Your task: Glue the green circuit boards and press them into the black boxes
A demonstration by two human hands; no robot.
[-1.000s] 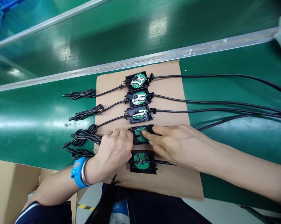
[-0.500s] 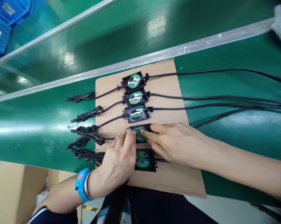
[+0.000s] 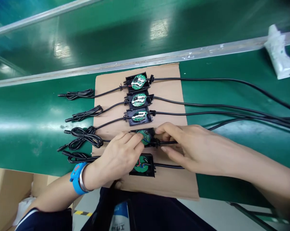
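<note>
In the fourth row from the back, a black plastic case holds a round green circuit board with wires on it. My left hand has its fingers closed over the left end of this case, fingertips at the board; the thumb is hidden. Just right of the case, my right hand has thumb and fingers apart around the thick black cable, without closing on it. Nearest to me lies another open case, its circuit board partly behind my left hand.
Three more cases with boards, the nearest of them this open case, lie farther back on a cardboard sheet. Coiled thin cables spread left over the green work surface. At right lies a white packet.
My right hand has drawn back to the right from the board, its fingers now spread, uncovering the cable end. The left hand stays at the case. The camera view has shifted slightly.
</note>
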